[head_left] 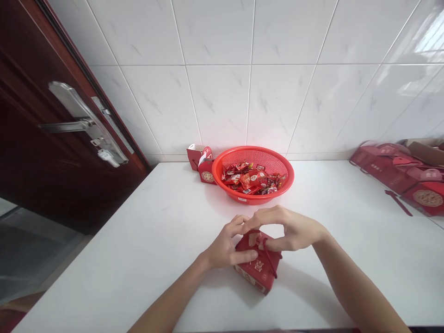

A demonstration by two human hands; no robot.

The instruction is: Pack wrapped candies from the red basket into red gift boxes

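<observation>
A small red gift box [250,274] with gold lettering rests tilted on the white table, near its front edge. My left hand [224,246] grips the box from the left, with the thumb laid across its printed face and the fingers behind. At the top of the box, my right hand [289,227] arches over, its thumb pressed at the top closure and its fingertips at the far side beside my left fingers. A dark red cord [271,264] hangs in a loop over the face. The far side of the box is hidden by my hands.
Beyond the box stands a red plastic basket [252,200] with several wrapped candies [253,179]. Two red boxes [207,171] stand behind it on the left. Several more red boxes [402,175] and a dark red strip [398,203] lie at the right. A brown door [31,152] is on the left.
</observation>
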